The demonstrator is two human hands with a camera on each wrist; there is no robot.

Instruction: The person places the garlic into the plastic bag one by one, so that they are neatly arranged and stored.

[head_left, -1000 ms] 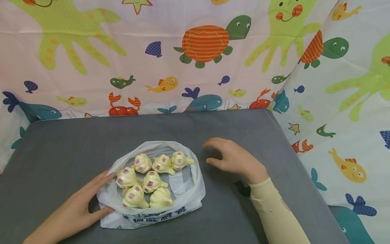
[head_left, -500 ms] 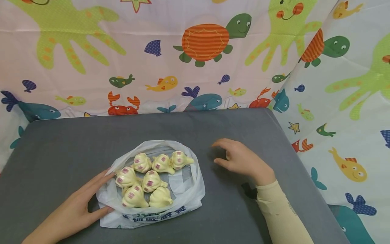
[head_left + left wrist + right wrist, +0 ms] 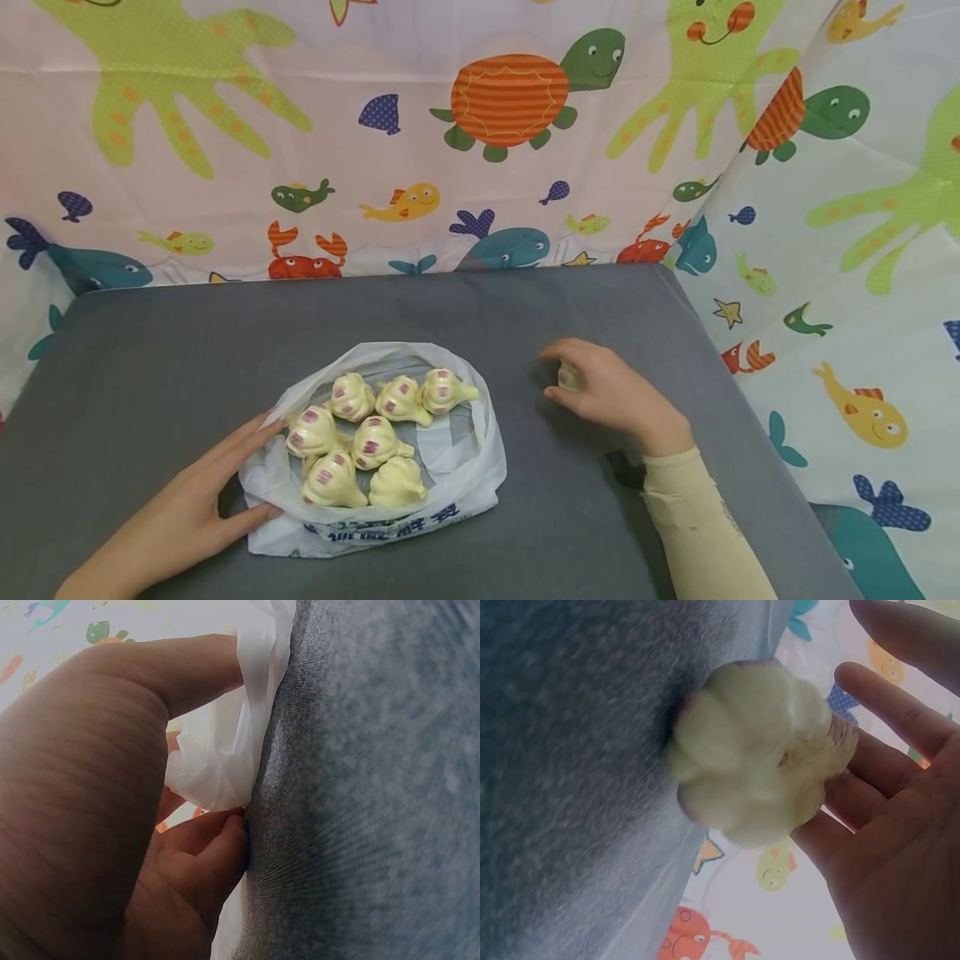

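A white plastic bag (image 3: 487,475) with dark blue print lies with its mouth spread on the grey table. Several pale garlic bulbs (image 3: 378,443) with purplish marks sit inside it. My left hand (image 3: 176,508) rests at the bag's left side, thumb and straight fingers spread and touching its edge; the left wrist view shows white plastic (image 3: 217,757) between them. To the right of the bag, my right hand (image 3: 611,387) stands low over the table. A single garlic bulb (image 3: 742,750) is at its palm side, against the table, with the fingers loosely extended behind it and the thumb apart.
The grey table (image 3: 225,325) reaches back to a hanging curtain (image 3: 337,142) printed with sea animals, which also closes off the right side. A black band (image 3: 626,469) shows at my right wrist, by the sleeve.
My right hand has moved a little to the right, away from the bag. A garlic bulb now shows between its thumb and fingers in the head view. My left hand has kept its place.
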